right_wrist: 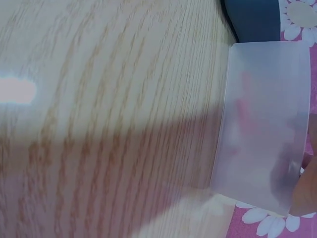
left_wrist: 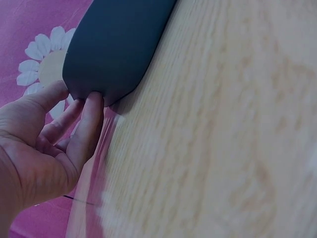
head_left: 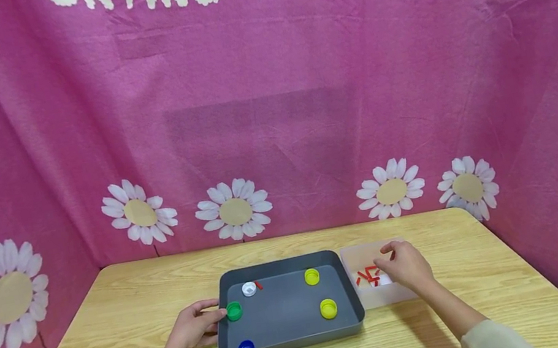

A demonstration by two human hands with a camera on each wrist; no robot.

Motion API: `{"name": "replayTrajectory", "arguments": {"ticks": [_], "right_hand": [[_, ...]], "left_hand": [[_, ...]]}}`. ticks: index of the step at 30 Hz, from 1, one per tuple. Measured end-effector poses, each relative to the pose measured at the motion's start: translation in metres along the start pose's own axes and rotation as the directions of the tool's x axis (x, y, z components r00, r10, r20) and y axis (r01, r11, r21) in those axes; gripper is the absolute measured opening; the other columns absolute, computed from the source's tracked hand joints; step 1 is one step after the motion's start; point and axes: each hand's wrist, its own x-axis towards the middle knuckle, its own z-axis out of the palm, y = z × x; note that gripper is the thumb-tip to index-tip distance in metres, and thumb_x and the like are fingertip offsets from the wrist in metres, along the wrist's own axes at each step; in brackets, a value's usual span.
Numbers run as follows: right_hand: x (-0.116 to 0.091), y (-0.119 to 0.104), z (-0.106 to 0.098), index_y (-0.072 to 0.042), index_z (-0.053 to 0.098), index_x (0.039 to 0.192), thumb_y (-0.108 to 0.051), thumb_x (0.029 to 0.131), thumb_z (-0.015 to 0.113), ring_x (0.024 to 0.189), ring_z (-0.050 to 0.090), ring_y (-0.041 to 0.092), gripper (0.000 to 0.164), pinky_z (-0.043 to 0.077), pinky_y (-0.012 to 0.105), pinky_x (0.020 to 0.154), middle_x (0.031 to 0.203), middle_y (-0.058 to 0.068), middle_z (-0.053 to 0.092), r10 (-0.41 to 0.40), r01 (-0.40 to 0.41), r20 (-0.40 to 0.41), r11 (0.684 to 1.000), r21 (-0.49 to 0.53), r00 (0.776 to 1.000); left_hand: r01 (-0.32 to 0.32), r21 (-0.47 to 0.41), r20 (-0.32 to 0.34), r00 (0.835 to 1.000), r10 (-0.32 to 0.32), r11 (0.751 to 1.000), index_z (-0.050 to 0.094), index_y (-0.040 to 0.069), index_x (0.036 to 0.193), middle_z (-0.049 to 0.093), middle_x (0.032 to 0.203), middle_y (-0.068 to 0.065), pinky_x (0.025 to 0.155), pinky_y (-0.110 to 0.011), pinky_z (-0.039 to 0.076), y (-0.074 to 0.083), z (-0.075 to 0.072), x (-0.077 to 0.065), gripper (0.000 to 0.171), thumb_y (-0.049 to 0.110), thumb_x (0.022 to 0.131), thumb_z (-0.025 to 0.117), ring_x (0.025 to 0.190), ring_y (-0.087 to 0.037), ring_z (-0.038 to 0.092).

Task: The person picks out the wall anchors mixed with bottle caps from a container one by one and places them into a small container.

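Observation:
My left hand [head_left: 196, 325] grips the left wall of a dark grey tray [head_left: 292, 343], thumb at the rim and the other fingers against the outside in the left wrist view. Inside the tray lie a white bottle cap [head_left: 249, 289] with a short red stick [head_left: 259, 285] beside it, a green cap [head_left: 233, 311], a blue cap [head_left: 245, 346] and two yellow caps [head_left: 311, 276]. Over a translucent box [head_left: 347, 258] is my right hand [head_left: 407, 265], fingertips down among several red sticks [head_left: 363, 275]. Whether the fingertips pinch a stick I cannot tell.
The box stands against the tray's right side, with a white patch [head_left: 385, 279] in it near the sticks. Both rest on a wooden table [head_left: 139, 304]. A pink curtain [head_left: 272, 138] with daisies hangs along the table's back and sides.

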Motion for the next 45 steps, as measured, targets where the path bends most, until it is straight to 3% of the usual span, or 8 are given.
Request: {"name": "replayTrajectory", "arguments": {"ticks": [11, 19, 35, 45], "right_hand": [[0.001, -0.013, -0.003, 0.001, 0.063, 0.107, -0.023, 0.083, 0.064, 0.051, 0.051, 0.014, 0.034, 0.039, 0.026, 0.05, 0.079, 0.01, 0.058, -0.034, 0.033, 0.009, 0.998, 0.058, 0.999], [0.001, -0.047, 0.003, -0.005, 0.068, 0.097, -0.023, 0.08, 0.066, 0.072, 0.051, 0.018, 0.024, 0.039, 0.027, 0.058, 0.085, 0.011, 0.057, -0.117, 0.119, -0.043, 0.992, 0.037, 0.992], [-0.004, -0.094, 0.035, -0.009, 0.069, 0.093, -0.022, 0.08, 0.071, 0.074, 0.051, 0.018, 0.018, 0.042, 0.028, 0.061, 0.086, 0.007, 0.056, -0.184, 0.184, -0.004, 0.982, 0.053, 0.983], [-0.01, -0.114, 0.057, -0.011, 0.069, 0.09, -0.022, 0.081, 0.071, 0.075, 0.051, 0.016, 0.014, 0.042, 0.027, 0.063, 0.084, 0.004, 0.055, -0.261, 0.257, 0.035, 0.963, 0.084, 0.965]], "left_hand": [[-0.003, 0.006, -0.02, 1.0, 0.003, 1.0, 0.053, -0.001, 0.125, 0.067, 0.087, -0.01, 0.062, -0.035, 0.058, 0.001, 0.0, -0.003, 0.046, 0.015, 0.084, 0.069, 0.068, -0.017, 0.064], [-0.006, -0.004, -0.009, 1.0, 0.006, 1.0, 0.052, -0.001, 0.126, 0.069, 0.085, -0.008, 0.062, -0.034, 0.058, -0.001, 0.0, -0.001, 0.048, 0.015, 0.084, 0.069, 0.068, -0.017, 0.065], [-0.016, -0.004, -0.012, 1.0, 0.016, 1.0, 0.051, -0.002, 0.126, 0.068, 0.086, -0.009, 0.063, -0.035, 0.058, -0.002, 0.001, 0.0, 0.049, 0.016, 0.084, 0.069, 0.069, -0.017, 0.065], [-0.015, -0.008, -0.015, 1.0, 0.015, 1.0, 0.052, -0.001, 0.126, 0.068, 0.084, -0.009, 0.062, -0.034, 0.058, -0.001, 0.0, 0.001, 0.047, 0.014, 0.084, 0.068, 0.068, -0.016, 0.065]]}}
